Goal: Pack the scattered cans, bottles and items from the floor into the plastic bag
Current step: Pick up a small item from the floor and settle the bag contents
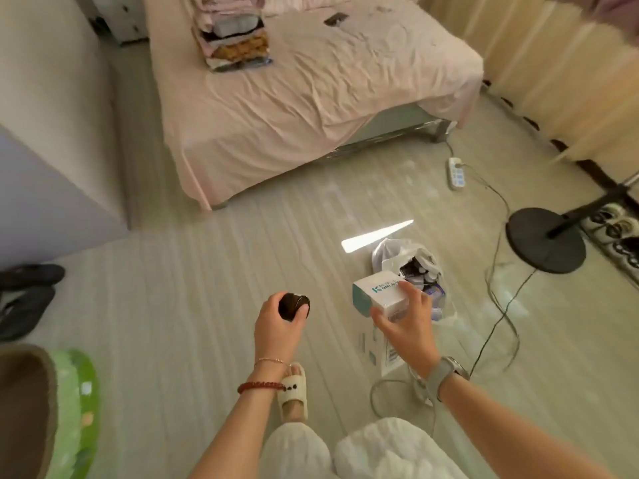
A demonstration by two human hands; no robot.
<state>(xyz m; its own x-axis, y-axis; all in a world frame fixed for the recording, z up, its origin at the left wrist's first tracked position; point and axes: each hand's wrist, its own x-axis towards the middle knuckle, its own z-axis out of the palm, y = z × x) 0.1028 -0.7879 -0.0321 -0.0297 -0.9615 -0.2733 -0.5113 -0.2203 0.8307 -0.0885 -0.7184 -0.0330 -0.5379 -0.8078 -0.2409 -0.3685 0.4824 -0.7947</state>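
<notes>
My left hand (275, 326) grips a small dark round jar (293, 305), held above the floor at centre. In my right hand (408, 319) is a white box with a teal side (377, 296), raised just in front of the plastic bag. The white plastic bag (390, 252) sits open on the floor to the right of centre, with several small packets and bottles inside. Another white box (380, 350) lies on the floor below my right hand, partly hidden by it.
A pink-sheeted bed (311, 98) fills the far side. A black fan base (546, 240), cables and a power strip (457, 171) lie on the right. Dark shoes (27, 295) sit at the left edge. A green object (72, 420) is at lower left.
</notes>
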